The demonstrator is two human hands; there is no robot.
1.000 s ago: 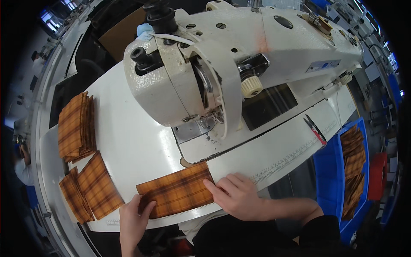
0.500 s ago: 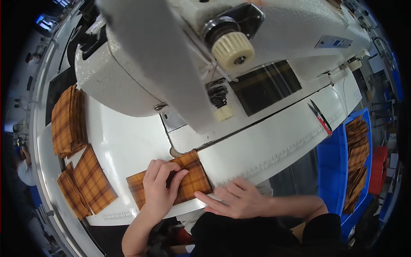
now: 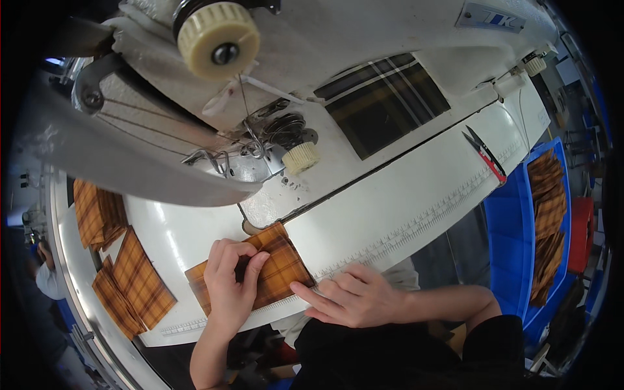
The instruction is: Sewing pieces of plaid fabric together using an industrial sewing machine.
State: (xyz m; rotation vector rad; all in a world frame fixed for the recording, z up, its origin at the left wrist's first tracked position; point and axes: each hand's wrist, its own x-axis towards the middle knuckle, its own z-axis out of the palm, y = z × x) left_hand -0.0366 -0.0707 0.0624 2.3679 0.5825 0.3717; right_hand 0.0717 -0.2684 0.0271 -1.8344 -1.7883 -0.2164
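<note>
We have an orange-brown plaid fabric piece (image 3: 281,265) lying on the white sewing table (image 3: 383,211) at its near edge, in front of the industrial sewing machine (image 3: 370,29). Our left hand (image 3: 229,279) rests over its left half, the fingers bent and the tips of the thumb and forefinger close together above the cloth; we cannot tell whether a fold is caught between those 2 tips. Our right hand (image 3: 354,298) sits at the near right corner, its forefinger stretched out with the tip on the cloth, the thumb apart below it and the other fingers curled.

To our left stands a stack of plaid pieces (image 3: 99,214), and nearer to us lie 2 more: a wide plaid piece (image 3: 142,279) and, beside it, a narrower plaid bundle (image 3: 117,300). A dark plaid panel (image 3: 387,104) shows on the machine bed. To our right, the thread snips (image 3: 484,156), red and black with 2 blades parted, lie near the table's edge, and a blue bin (image 3: 509,244) just beyond holds 2 heaps of plaid pieces (image 3: 547,201). A ruler scale (image 3: 406,227) runs along the table.
</note>
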